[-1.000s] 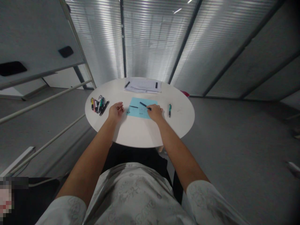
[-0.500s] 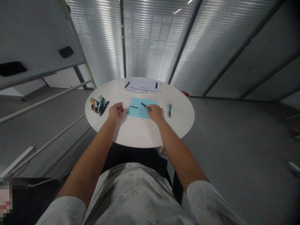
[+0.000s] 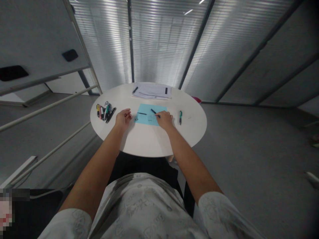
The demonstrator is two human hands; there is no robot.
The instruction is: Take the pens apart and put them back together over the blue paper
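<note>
A blue sheet of paper (image 3: 146, 108) lies on the round white table (image 3: 144, 142), with faint marks on it. My right hand (image 3: 164, 120) rests on the sheet's right part, its fingers closed around a dark pen (image 3: 153, 111). To the left of the sheet, my left hand (image 3: 123, 119) lies on the table with its fingers loosely curled and apart, holding nothing I can see. A thin dark stick-like piece (image 3: 142, 114) lies on the sheet between my hands. A tiny object (image 3: 136, 119) sits by the sheet's left edge.
Several pens and markers (image 3: 106, 111) lie in a pile at the table's left. A green and black pen (image 3: 180, 117) lies right of my right hand. White papers (image 3: 152, 91) are stacked at the far edge. A metal-framed board (image 3: 45, 39) stands on the left.
My right hand has shifted very slightly left with the pen in it. My left hand has not visibly moved.
</note>
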